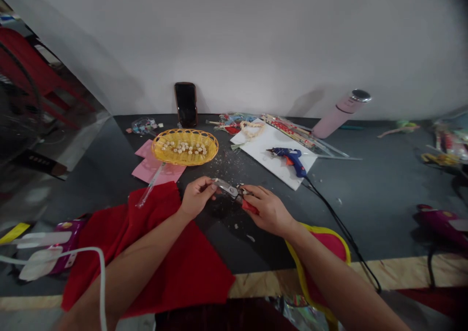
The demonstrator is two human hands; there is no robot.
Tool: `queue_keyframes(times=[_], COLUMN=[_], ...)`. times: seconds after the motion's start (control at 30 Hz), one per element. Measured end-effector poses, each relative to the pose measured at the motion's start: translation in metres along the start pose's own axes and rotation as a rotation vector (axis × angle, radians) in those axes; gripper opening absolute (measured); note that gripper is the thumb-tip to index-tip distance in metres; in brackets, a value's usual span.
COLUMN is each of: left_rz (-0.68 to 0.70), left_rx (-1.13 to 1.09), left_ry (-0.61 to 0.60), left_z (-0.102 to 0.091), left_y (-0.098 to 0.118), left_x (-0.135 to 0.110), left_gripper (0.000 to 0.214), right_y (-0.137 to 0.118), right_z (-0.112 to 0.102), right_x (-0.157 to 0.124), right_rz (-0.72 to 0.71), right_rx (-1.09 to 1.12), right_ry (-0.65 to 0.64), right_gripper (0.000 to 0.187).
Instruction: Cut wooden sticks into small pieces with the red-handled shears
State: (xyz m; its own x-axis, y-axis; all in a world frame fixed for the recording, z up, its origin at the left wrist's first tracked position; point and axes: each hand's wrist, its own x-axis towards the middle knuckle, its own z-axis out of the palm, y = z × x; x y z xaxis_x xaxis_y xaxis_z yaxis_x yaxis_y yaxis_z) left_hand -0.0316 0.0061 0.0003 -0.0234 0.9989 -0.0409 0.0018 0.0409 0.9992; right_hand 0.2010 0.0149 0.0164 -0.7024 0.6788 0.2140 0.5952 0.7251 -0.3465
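My right hand (268, 208) is wrapped around the red handles of a pair of shears (227, 187), whose silver blades point left. At the blade tips, my left hand (199, 194) has thumb and fingers pinched together; whatever small piece they hold is too small to make out. Small white scraps (250, 238) lie on the dark table (204, 233) below and around the hands. Beyond the left hand stands a yellow woven basket (157, 156) with several small white pieces (183, 148) in it.
A blue glue gun (288, 156) rests on a white board (266, 146), its cord running off the front edge. Red cloth (190, 267) lies under my left forearm. A phone (186, 103) and pink bottle (338, 115) stand near the wall. Pink paper (146, 170) sits beneath the basket.
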Motion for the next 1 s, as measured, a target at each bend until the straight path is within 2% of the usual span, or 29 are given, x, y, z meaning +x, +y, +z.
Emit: queue_keyframes(times=[0.43,0.73,1.0], left_rz=[0.03,0.015,0.018], left_rx=[0.03,-0.011,0.023], left_ry=[-0.038,-0.029,0.001], left_z=[-0.002,0.0,-0.003], left_y=[-0.01,-0.005,0.0], left_x=[0.001,0.001,0.001], left_gripper=[0.02,0.021,0.02], right_y=[0.002,0.0,-0.002], right_z=[0.003,0.009,0.002], right_x=[-0.003,-0.004,0.001], right_rz=[-0.044,-0.016,0.004], right_rx=[0.022,0.016,-0.077], right_ry=[0.048,0.062,-0.007], right_gripper=[0.016,0.021,0.018])
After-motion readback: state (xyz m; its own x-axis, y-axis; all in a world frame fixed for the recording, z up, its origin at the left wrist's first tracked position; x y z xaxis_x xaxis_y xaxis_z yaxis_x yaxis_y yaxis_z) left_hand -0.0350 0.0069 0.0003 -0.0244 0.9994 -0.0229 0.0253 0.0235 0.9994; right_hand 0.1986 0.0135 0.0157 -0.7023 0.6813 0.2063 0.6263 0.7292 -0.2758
